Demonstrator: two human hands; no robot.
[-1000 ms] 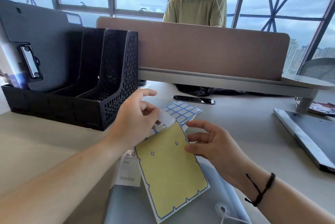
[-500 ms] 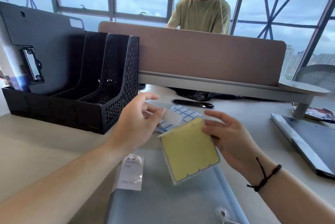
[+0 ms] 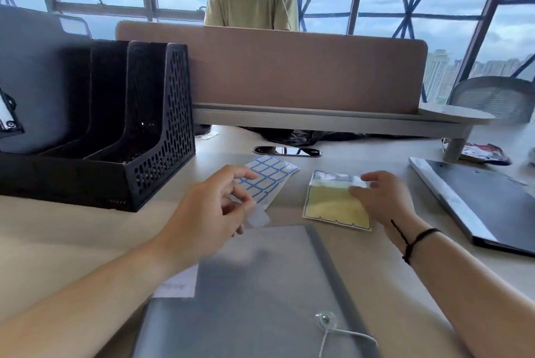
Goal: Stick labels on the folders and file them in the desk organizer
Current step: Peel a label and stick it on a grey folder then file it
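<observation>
My left hand [image 3: 212, 212] pinches a small white label [image 3: 258, 218] just above the top edge of a grey translucent folder [image 3: 254, 294] lying in front of me. My right hand [image 3: 382, 198] rests with relaxed fingers on a yellow backing sheet [image 3: 333, 207] that lies flat on the desk. A sheet of blue-bordered labels [image 3: 267, 175] lies between the hands, further back. The black desk organizer [image 3: 150, 137] stands at the left, with a dark clipboard folder [image 3: 43, 79] in its leftmost slot.
A dark folder [image 3: 486, 201] lies at the right of the desk. A brown divider panel [image 3: 304, 68] on a grey shelf closes the back, with a person behind it. A black phone [image 3: 286, 151] lies below the shelf. A mesh chair [image 3: 492, 97] stands far right.
My right hand has carried the yellow backing sheet to the right and laid it flat on the desk. My left hand has lowered the peeled label towards the grey folder.
</observation>
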